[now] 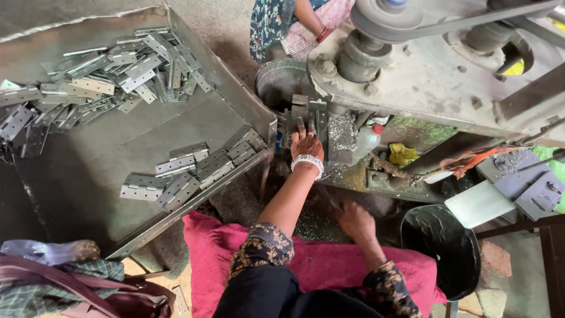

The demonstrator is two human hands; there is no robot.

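Observation:
My left hand [306,143], with a white beaded bangle on the wrist, reaches forward to the drilling machine [424,76]. Its fingers press on a grey metal hinge [307,112] that sits in the machine's fixture. My right hand [356,222] is lower and closer to me, back facing up and fingers curled down over a floor strewn with metal shavings. Whether it grips anything is hidden. A small pile of finished-looking grey hinges [188,171] lies just left of my left arm on a sheet-metal tray [106,171].
A larger heap of hinges [112,76] fills the tray's far left. A plastic bottle with a red cap [368,141], a yellow rag [402,154] and a black bucket [441,247] sit by the machine. Another person [294,23] sits beyond it. A pink cloth [312,265] covers my lap.

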